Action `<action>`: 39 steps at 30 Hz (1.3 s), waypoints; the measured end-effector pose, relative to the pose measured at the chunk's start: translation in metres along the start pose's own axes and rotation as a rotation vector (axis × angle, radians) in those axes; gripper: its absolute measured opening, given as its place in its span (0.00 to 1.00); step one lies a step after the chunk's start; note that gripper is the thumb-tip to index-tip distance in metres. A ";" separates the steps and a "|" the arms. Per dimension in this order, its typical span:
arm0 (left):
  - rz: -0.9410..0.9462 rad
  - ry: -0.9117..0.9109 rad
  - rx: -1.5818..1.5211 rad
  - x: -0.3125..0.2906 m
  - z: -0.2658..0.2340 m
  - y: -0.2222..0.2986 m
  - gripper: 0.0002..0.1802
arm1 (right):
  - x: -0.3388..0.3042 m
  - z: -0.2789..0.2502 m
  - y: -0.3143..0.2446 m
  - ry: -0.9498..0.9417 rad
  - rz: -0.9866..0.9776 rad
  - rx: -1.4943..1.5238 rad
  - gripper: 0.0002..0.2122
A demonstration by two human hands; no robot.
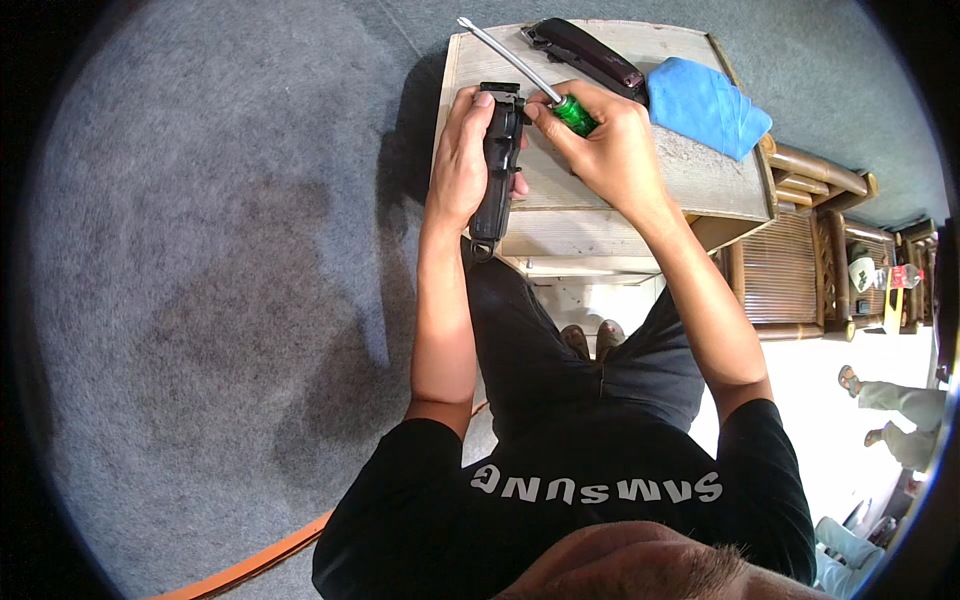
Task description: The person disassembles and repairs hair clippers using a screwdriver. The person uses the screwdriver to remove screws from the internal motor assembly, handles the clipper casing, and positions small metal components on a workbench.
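Observation:
A black hair clipper (pixel 498 170) is gripped by my left hand (pixel 462 160), its blade end pointing away from me and its hanging loop toward me. My right hand (pixel 612 140) keeps a screwdriver (pixel 574 116) with a green handle and a long metal shaft tucked in its palm. The shaft slants up to the far left, past the clipper's blade. Thumb and forefinger of that hand pinch at the small side lever (pixel 526 108) near the clipper head. A second, dark maroon clipper (pixel 588 55) lies on the table beyond my right hand.
Both hands work over a small pale wooden table (pixel 540 222) with scattered dark specks on its top. A folded blue cloth (pixel 705 105) lies at its right. Bamboo furniture (pixel 785 260) stands farther right, and another person's legs (pixel 905 405) show at the right rim.

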State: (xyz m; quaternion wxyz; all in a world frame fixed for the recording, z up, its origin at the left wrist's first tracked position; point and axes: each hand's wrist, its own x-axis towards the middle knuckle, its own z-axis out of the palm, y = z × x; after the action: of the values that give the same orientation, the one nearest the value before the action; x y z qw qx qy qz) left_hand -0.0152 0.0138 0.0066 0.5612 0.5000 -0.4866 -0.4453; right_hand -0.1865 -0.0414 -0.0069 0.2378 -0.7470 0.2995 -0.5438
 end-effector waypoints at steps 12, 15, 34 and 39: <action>0.030 -0.014 0.032 -0.001 0.001 0.002 0.23 | 0.003 0.000 0.000 -0.054 0.016 0.054 0.10; 0.055 -0.012 0.038 -0.001 0.003 0.004 0.23 | 0.002 0.001 0.002 -0.060 0.010 0.038 0.12; -0.036 0.023 -0.053 -0.001 -0.001 0.001 0.28 | 0.000 -0.006 -0.001 0.057 0.190 0.053 0.11; -0.008 -0.059 -0.264 0.006 -0.006 -0.006 0.32 | 0.013 -0.037 0.011 0.069 0.166 -0.237 0.14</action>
State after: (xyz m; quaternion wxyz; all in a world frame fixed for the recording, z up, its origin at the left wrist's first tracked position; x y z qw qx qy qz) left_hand -0.0081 0.0080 0.0016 0.6059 0.4104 -0.4379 -0.5222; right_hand -0.2205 -0.0596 0.0057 0.1816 -0.7232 0.4305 -0.5086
